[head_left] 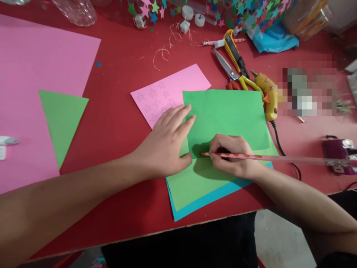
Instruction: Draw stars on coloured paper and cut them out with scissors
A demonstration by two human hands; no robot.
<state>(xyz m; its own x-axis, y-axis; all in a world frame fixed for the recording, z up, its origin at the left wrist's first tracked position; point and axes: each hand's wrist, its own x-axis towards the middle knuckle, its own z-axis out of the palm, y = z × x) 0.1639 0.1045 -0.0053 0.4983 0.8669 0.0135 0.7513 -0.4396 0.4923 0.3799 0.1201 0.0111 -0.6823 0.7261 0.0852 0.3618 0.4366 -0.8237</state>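
My right hand [232,156] is closed around a pink spotted pencil [247,156], its dark tip at the lower left part of a dark green sheet [228,115]. Fingers spread, my left hand [173,141] lies flat across the left edge of that sheet. Under it are a light green sheet [195,186] and a blue sheet [195,211], fanned out toward me. A pink sheet [178,82] with several pencil-drawn stars sticks out behind, partly covered by the green sheet and my left hand.
Scissors [227,63], a yellow box cutter [232,52] and a corded yellow glue gun [269,93] lie at the back right. Large pink paper [41,56] and a light green triangle [64,119] cover the left. Star strings [251,11] hang at the back. The red table's edge [156,235] is near me.
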